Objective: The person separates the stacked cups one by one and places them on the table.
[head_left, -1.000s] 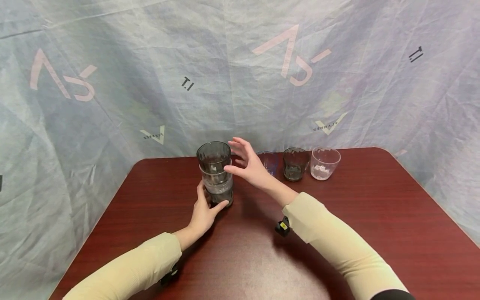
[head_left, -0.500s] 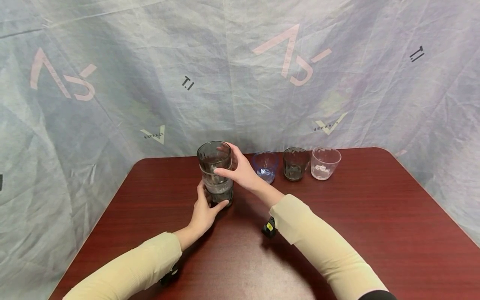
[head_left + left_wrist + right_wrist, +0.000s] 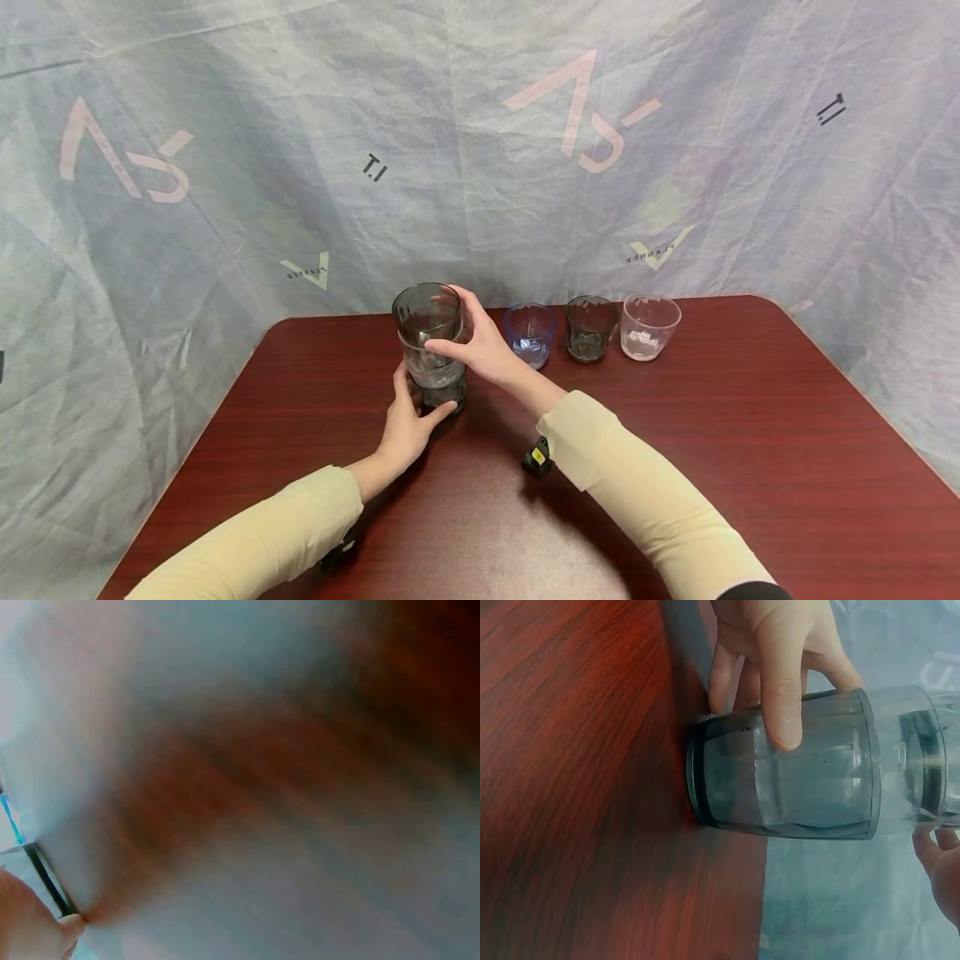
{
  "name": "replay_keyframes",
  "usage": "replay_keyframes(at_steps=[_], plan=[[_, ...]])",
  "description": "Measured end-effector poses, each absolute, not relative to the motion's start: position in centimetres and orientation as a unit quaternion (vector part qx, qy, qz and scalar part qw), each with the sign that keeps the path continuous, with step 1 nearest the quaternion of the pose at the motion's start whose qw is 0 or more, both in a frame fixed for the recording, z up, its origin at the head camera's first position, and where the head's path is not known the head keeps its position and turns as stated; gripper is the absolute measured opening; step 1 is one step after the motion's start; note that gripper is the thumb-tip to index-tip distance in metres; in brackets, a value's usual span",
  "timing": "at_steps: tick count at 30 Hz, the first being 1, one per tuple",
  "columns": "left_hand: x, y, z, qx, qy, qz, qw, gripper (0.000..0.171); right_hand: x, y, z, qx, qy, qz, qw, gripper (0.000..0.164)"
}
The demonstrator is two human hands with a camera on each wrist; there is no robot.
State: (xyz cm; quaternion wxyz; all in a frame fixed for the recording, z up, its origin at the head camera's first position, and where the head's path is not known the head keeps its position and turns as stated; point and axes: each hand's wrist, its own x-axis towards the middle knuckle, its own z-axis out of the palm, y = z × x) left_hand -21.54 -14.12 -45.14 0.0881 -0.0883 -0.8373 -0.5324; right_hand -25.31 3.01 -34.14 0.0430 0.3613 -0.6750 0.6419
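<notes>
A stack of nested tumblers stands upright on the table. At its top is a smoky dark glass (image 3: 422, 307), in the middle a clear glass (image 3: 415, 360), and at the base another dark glass (image 3: 442, 396). My left hand (image 3: 405, 429) grips the bottom glass low down, its thumb along the near side. With thumb and fingers on either side, my right hand (image 3: 483, 346) holds the top of the stack. In the right wrist view, sideways, the left hand (image 3: 780, 645) has its thumb on the bottom glass (image 3: 821, 780). The left wrist view is mostly blur.
To the right of the stack, a blue-tinted glass (image 3: 530, 337), a dark glass (image 3: 590, 333) and a clear glass (image 3: 651, 325) stand in a row near the back edge of the reddish table (image 3: 720, 442). A printed curtain (image 3: 375, 108) hangs behind.
My right hand has moved left onto the upper part of the stack, uncovering the blue-tinted glass, and now stays there. The left hand and the stack hold almost still.
</notes>
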Motion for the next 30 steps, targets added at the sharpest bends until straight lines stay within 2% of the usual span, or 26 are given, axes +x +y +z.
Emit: replay_keyframes(at_steps=[14,24,26,30], plan=[[-21.6,-14.0,-45.3,-0.076,-0.842,-0.524,0.1,0.095,-25.6,2.8,-34.1,0.361,-0.646,0.67,0.051,0.072],[-21.6,-14.1,-45.4,-0.08,-0.843,-0.523,0.098,0.095,-27.2,2.9,-34.3,0.354,-0.585,0.719,0.126,0.072],[-21.6,-14.1,-45.3,-0.082,-0.843,-0.523,0.097,0.095,-27.1,3.1,-33.8,0.354,-0.563,0.735,0.136,0.077],[-21.6,-14.0,-45.3,-0.086,-0.841,-0.524,0.1,0.095,-26.7,4.0,-32.9,0.351,-0.544,0.75,0.139,0.098]])
